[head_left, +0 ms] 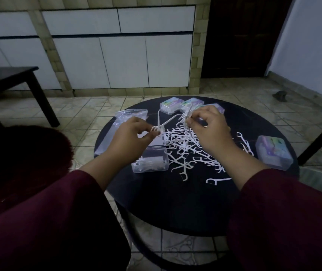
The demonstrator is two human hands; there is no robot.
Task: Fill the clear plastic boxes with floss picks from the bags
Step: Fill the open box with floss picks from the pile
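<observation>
Both hands pinch floss picks (183,145) | left hand (130,137) above open clear box (150,160) | right hand (209,128) centre | table (175,208) lower edge bare.

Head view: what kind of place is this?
Likely a room in a home, not a workshop: beige tiled floor, white cabinet doors in a tiled wall, and a small round black table as the work surface.
</observation>
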